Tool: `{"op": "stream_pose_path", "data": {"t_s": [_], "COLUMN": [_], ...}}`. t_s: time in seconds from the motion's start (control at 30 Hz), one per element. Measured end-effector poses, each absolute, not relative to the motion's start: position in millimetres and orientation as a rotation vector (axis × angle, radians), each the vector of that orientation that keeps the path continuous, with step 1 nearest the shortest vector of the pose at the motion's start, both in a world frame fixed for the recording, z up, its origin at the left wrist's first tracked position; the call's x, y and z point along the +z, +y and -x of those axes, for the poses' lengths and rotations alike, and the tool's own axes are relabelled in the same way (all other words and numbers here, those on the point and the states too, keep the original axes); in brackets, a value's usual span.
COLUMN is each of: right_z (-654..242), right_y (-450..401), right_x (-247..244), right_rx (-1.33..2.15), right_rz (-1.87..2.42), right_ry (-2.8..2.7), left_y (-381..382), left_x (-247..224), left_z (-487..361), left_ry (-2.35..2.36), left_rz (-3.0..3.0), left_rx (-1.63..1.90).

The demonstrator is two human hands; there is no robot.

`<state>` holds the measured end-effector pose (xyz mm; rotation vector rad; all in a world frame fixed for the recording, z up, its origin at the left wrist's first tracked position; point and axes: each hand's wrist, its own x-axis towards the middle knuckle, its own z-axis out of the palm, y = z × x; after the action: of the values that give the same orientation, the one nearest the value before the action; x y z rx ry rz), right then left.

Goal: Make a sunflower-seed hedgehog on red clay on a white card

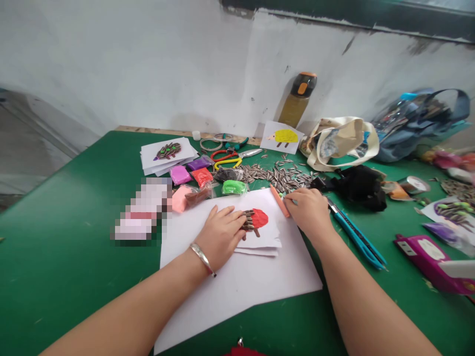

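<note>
My left hand [219, 236], with a silver bracelet at the wrist, lies flat with spread fingers on a small white card. Beside its fingertips the card shows a red clay shape [260, 218] and a patch of striped sunflower seeds [248, 221]. Large white paper [208, 306] lies under the card. My right hand [308, 211] is to the right, its fingers pinched together by the pile of seeds [289, 174]; what they hold, if anything, is too small to make out. An orange stick [279, 201] lies just left of those fingers.
Clay packets [180, 174], scissors [233, 160] and finished cards [165, 153] lie behind on the green table [74, 207]. A bottle [297, 99] stands by the wall. Rightward are a cloth bag [337, 143], a black bundle [361, 188], a blue cutter [356, 235] and a magenta tool [434, 262].
</note>
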<state>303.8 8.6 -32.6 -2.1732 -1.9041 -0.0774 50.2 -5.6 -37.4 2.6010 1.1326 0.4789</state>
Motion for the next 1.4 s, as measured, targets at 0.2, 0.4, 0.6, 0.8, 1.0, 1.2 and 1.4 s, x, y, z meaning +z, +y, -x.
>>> {"op": "stream_pose_path", "data": {"t_s": [0.2, 0.4, 0.6, 0.8, 1.0, 1.2, 1.4], "right_z": [-298, -298, -301, -304, -277, -253, -248], "right_y": [7, 9, 9, 8, -5, -13, -13], "right_x": [-27, -32, -36, -32, -20, -21, -26], "right_rx": [-0.078, -0.159, -0.172, -0.082, 0.538, 0.754, 0.692], "right_rz": [2.230, 2.288, 2.305, 2.080, 1.762, 1.660, 1.694], "right_ry": [-1.923, -1.956, -2.028, -1.830, -1.511, -1.597, -1.678], "left_y": [-5, -6, -7, -7, -6, -6, -6], "left_x": [-38, -39, -38, -37, -39, -38, -38], "left_z": [-50, -49, -50, -50, -49, -50, -50], "left_ry": [1.128, 1.117, 1.115, 1.115, 1.102, 1.110, 1.122], "left_rz": [-2.606, -2.602, -2.609, -2.611, -2.612, -2.609, -2.610], "left_rx": [0.473, 0.501, 0.519, 0.549, 0.557, 0.532, 0.533]}}
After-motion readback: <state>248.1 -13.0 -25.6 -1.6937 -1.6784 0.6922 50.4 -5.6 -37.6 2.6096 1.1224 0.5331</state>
